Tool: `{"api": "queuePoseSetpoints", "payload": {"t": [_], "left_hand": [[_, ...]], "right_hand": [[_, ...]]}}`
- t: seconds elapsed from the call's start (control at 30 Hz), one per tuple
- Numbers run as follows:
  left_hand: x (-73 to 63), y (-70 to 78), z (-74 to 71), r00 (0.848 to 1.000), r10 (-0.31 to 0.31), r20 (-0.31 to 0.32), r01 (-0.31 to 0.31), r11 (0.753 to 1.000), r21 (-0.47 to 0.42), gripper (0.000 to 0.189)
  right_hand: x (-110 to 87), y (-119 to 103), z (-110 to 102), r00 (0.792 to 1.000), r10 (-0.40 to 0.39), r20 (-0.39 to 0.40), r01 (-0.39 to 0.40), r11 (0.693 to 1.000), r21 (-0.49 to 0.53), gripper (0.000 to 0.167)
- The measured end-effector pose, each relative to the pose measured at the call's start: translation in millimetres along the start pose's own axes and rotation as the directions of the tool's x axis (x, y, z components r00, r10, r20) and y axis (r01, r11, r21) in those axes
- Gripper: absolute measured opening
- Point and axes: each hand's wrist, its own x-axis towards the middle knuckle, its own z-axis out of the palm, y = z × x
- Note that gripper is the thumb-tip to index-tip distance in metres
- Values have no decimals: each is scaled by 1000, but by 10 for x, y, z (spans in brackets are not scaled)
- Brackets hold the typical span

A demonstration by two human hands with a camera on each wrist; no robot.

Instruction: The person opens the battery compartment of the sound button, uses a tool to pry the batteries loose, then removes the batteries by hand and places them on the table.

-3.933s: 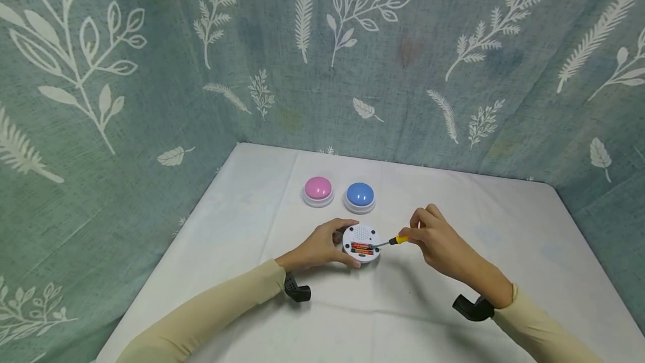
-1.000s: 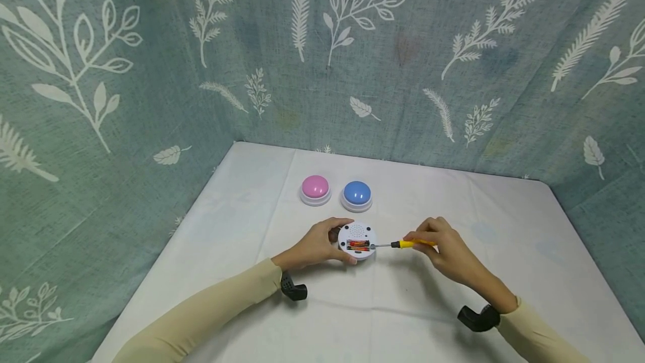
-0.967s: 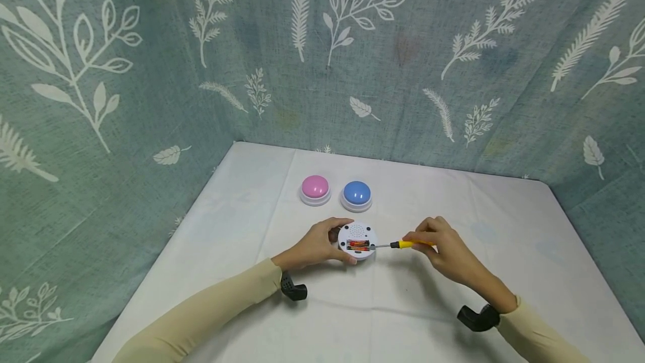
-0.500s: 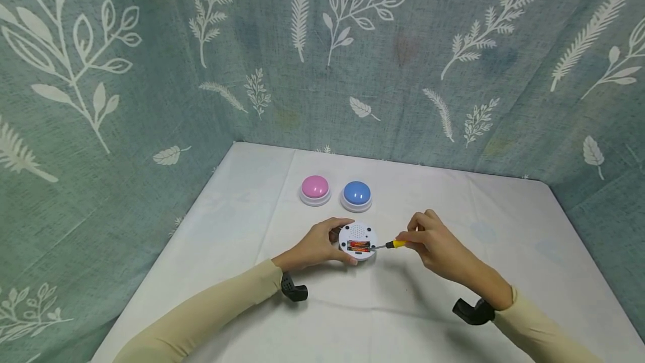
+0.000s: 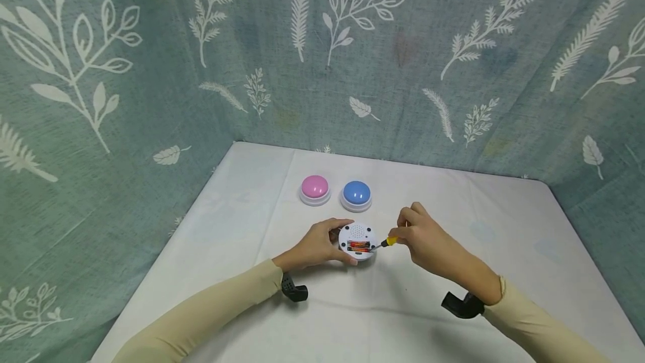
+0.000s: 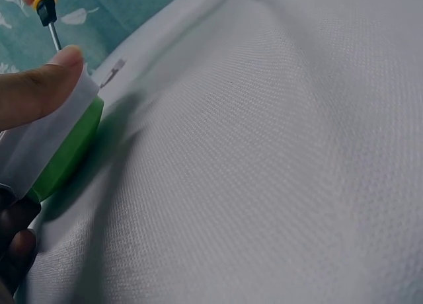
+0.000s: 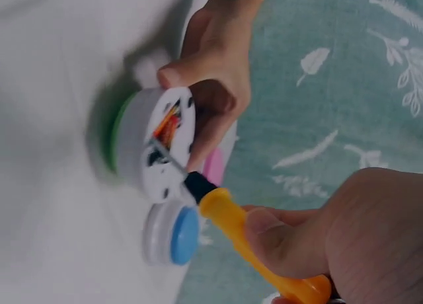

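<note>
My left hand (image 5: 317,245) grips a round white push button (image 5: 359,230) by its sides, turned bottom up. Its green dome (image 6: 74,149) faces the table in the left wrist view. In the underside, the battery compartment stands uncovered, with red-orange batteries (image 5: 358,246) lying inside. My right hand (image 5: 428,242) holds a screwdriver by its yellow handle (image 7: 231,218). The slanting metal shaft (image 7: 170,157) reaches the compartment's right end, its tip at the end of the batteries. Whether the tip touches a battery is too small to tell.
Behind the held button, a pink push button (image 5: 314,188) and a blue push button (image 5: 356,195) stand upright on the white tablecloth (image 5: 342,318). A patterned green curtain (image 5: 322,99) closes off the back and left side.
Over the last second my right hand has shifted left and slightly away from me. The screwdriver has gone from nearly level to a steeper slant. The left hand keeps its grip on the push button.
</note>
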Motion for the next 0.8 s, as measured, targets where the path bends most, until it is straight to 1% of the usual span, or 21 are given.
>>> {"api": "queuePoseSetpoints", "payload": {"t": [0.13, 0.3, 0.47, 0.57, 0.63, 0.8], "left_hand": [[3, -15, 6, 1000, -1, -3, 1, 1000, -13, 98], [11, -33, 2, 1000, 3, -1, -3, 1000, -2, 100], [-2, -19, -14, 1000, -4, -3, 4, 1000, 14, 99], [-10, 10, -7, 1000, -5, 9, 5, 1000, 11, 98], [-12, 28, 6, 1000, 0, 25, 0, 1000, 2, 98], [-26, 51, 21, 999, -5, 45, 5, 1000, -14, 99]], "right_hand": [[-117, 120, 90, 996, 81, -23, -78, 993, 85, 24], [-290, 237, 220, 984, 175, -22, -166, 962, 215, 26], [-385, 267, 364, 969, 245, -34, -228, 937, 267, 27], [-395, 256, 452, 968, 250, -13, -235, 928, 289, 28], [-388, 248, 494, 971, 237, -5, -225, 928, 298, 28], [-373, 252, 476, 974, 223, -36, -202, 933, 296, 27]]}}
